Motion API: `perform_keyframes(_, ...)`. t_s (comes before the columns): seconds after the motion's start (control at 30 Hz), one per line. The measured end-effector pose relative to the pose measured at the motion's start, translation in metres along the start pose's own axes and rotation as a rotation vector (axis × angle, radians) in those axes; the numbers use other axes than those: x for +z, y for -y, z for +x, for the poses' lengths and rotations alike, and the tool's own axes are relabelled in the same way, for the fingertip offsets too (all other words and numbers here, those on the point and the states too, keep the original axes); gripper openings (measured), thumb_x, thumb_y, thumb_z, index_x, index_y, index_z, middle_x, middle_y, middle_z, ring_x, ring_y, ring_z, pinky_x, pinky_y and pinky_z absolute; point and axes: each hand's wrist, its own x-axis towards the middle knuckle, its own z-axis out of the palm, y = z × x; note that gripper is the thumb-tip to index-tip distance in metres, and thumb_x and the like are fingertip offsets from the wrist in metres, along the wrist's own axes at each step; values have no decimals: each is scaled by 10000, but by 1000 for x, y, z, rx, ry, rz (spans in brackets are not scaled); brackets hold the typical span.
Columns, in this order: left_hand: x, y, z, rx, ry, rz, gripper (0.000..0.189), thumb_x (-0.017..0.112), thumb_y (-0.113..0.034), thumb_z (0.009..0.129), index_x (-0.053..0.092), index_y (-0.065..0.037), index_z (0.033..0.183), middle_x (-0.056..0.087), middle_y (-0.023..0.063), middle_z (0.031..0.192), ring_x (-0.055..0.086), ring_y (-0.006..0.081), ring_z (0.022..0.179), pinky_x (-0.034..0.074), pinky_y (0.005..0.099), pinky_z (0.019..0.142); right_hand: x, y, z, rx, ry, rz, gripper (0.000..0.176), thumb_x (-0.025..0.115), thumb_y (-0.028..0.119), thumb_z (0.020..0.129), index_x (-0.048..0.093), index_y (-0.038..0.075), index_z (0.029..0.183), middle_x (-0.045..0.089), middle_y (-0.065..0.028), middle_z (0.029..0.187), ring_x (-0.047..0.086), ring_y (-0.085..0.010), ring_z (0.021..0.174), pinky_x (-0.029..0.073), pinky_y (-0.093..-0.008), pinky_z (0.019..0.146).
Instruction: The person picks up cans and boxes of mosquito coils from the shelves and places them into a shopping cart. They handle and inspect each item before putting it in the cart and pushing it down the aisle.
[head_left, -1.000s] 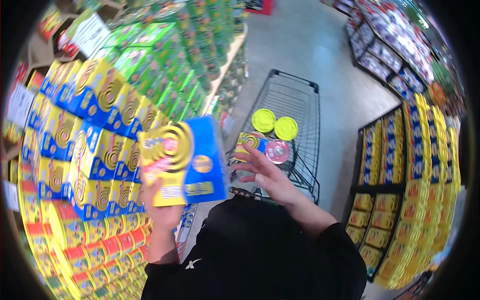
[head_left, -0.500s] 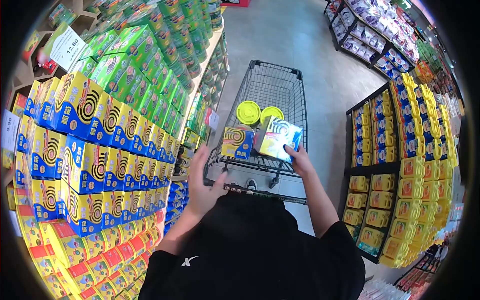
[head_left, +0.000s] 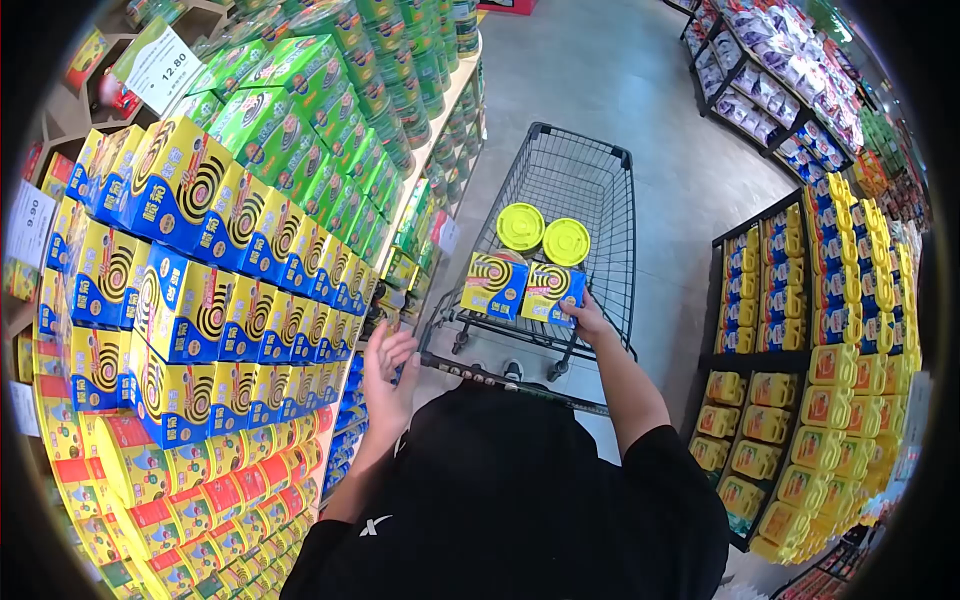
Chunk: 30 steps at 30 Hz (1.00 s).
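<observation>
In the wire shopping cart [head_left: 582, 138], two yellow-and-blue mosquito coil boxes with black spirals lie side by side near the handle end. My right hand [head_left: 591, 320] grips the right-hand mosquito coil box [head_left: 553, 291] by its right edge; part of that hand is behind the box's corner. The other mosquito coil box [head_left: 494, 284] sits just left of it. Beyond them stand two round containers with yellow lids, a left one [head_left: 521, 228] and a right one [head_left: 567, 242]. Raised left of the cart handle, my left hand [head_left: 391, 365] is empty, its fingers loosely bent and apart.
Stacked mosquito coil boxes [head_left: 195, 305] fill the shelf at left, with green boxes [head_left: 270, 130] behind and yellow-red packs [head_left: 190, 510] below. A price sign [head_left: 165, 66] stands above. To the right is a rack of yellow jugs [head_left: 830, 420]. Grey floor [head_left: 560, 60] extends ahead.
The box in my right hand went from tilted to lying level beside the other box. My left hand moved slightly left and its fingers curled. The view shifted, moving the cart rightward.
</observation>
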Motion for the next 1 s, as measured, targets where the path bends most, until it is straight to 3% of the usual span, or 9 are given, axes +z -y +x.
perform_keyframes(0.17,-4,-6,2,-55,-20,-12,674,609,104,918,312,-7,1513,589,185,1302,623,233,1163,481,345,1012,-12,-22,14,75,-29,2,814,725,-76,850,334,180,1515,598,-75,1304,619,-235,1162,547,-420,971)
perform_keyframes(0.3,-6,-11,6,-4,-90,-8,648,596,102,917,329,6,1500,571,185,1331,615,246,1181,470,362,1034,-27,-28,22,124,-103,-250,784,775,57,847,355,179,1498,598,-70,1297,628,-245,1110,563,-428,870)
perform_keyframes(0.33,-9,-14,9,89,-172,53,618,598,89,916,358,14,1481,556,191,1350,599,256,1207,461,371,1047,-29,-29,21,102,-75,-255,786,798,126,837,365,181,1490,606,-65,1281,626,-245,1079,545,-426,828)
perform_keyframes(0.43,-46,-37,33,440,-413,462,555,660,3,871,478,17,1396,477,226,1439,463,355,1358,375,455,1128,-28,-24,24,55,-36,-268,784,780,77,840,359,161,1497,609,-85,1285,636,-241,1100,559,-392,873)
perform_keyframes(0.5,-80,-70,54,569,-562,711,566,632,51,902,435,12,1431,367,207,1514,408,337,1425,364,453,1163,-11,-9,11,77,-126,-276,814,790,97,850,334,153,1523,610,-82,1285,643,-233,1082,559,-382,816)
perform_keyframes(0.63,-138,-128,92,612,-956,1060,617,736,-51,879,466,-16,1433,323,210,1536,339,336,1451,368,441,1157,-16,-5,9,23,-206,-354,894,809,220,846,278,78,1551,614,-114,1235,659,-223,1001,543,-355,697)
perform_keyframes(0.77,-164,-178,128,738,-909,1018,730,805,-151,858,435,-42,1479,292,208,1554,327,339,1459,356,481,1167,-7,15,-13,13,-448,-477,939,793,272,854,233,59,1577,566,-171,1320,632,-259,1066,543,-409,746)
perform_keyframes(0.93,-168,-215,181,428,-796,825,943,905,-363,720,438,-83,1489,285,303,1564,269,417,1489,304,477,1174,-29,15,-10,-9,-501,-474,936,761,283,870,204,67,1592,465,-231,1465,494,-349,1291,483,-571,922)
perform_keyframes(1.0,-176,-208,197,373,-762,837,968,916,-385,694,447,-72,1480,285,331,1564,236,426,1505,289,477,1185,-22,17,-17,-15,-508,-464,915,747,264,876,210,70,1591,469,-220,1468,499,-351,1290,484,-568,921)
